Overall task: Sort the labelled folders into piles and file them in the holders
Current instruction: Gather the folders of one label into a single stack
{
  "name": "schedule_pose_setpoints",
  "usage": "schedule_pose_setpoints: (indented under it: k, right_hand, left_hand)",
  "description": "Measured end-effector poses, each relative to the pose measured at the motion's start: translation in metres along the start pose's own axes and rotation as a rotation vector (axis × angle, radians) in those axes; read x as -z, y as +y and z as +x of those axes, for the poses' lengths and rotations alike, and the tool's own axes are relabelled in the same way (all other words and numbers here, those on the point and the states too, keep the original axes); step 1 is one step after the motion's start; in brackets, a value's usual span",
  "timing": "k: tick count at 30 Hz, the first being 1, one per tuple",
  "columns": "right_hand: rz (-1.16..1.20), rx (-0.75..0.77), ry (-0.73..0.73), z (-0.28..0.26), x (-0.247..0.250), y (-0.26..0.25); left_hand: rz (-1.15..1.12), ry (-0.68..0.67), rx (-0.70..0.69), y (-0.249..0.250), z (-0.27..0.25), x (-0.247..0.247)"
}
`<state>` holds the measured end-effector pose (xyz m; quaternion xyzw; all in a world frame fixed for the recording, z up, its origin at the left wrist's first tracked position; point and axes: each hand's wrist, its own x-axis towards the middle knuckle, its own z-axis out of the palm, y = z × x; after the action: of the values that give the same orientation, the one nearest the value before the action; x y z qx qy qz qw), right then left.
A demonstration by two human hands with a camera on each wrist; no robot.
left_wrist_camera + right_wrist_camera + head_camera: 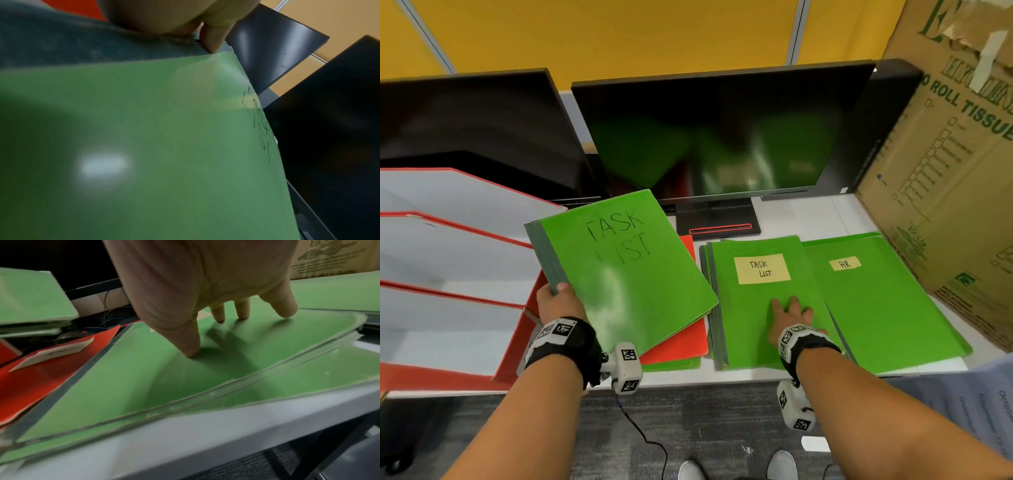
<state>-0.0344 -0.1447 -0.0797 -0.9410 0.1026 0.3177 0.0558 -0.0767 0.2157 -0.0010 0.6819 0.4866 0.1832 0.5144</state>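
Observation:
My left hand grips the grey spine edge of a small stack of green folders with "TASK LIST" handwritten on the top cover, held tilted above the desk; the thumb presses that edge. My right hand rests with straight spread fingers on a green pile bearing a yellow "TASK LIST" label. Right of it lies a green pile labelled "HR". A red folder lies under the lifted stack. Red-edged holders stand at the left.
Two dark monitors stand behind the folders, one stand foot near the piles. A large cardboard box walls the right side. The white desk's front edge runs just below the piles.

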Motion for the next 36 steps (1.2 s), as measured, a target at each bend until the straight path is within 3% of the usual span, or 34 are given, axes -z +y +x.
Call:
schedule_pose_setpoints:
  k: [4,15,17,21,24,27,36]
  right_hand:
    - [0.023,0.069,-0.040,0.004,-0.008,-0.009]
    - [-0.025,0.086,-0.034,0.005,-0.010,-0.005]
    - [0.065,0.093,0.001,0.002,-0.002,-0.007]
    - [0.432,0.205,0.254,-0.007,0.021,-0.026]
    - [0.628,0.282,0.160,-0.015,0.031,-0.039]
    - [0.657,0.292,0.033,-0.022,0.030,-0.039]
    - [0.609,0.186,0.148,-0.017,0.030,-0.021]
  left_hand:
    - [0.018,-0.015,-0.005,0.001,-0.002,-0.004]
    - [0.060,-0.057,-0.009,0.006,-0.021,-0.011]
    - [0.093,-0.100,-0.017,0.006,-0.024,-0.013]
    - [0.108,-0.182,-0.039,-0.007,-0.018,-0.022]
    - [0.142,-0.253,-0.058,-0.014,-0.022,-0.032]
    - [0.165,-0.331,-0.071,-0.016,-0.029,-0.042]
    - [0.202,-0.391,-0.067,-0.015,-0.043,-0.052]
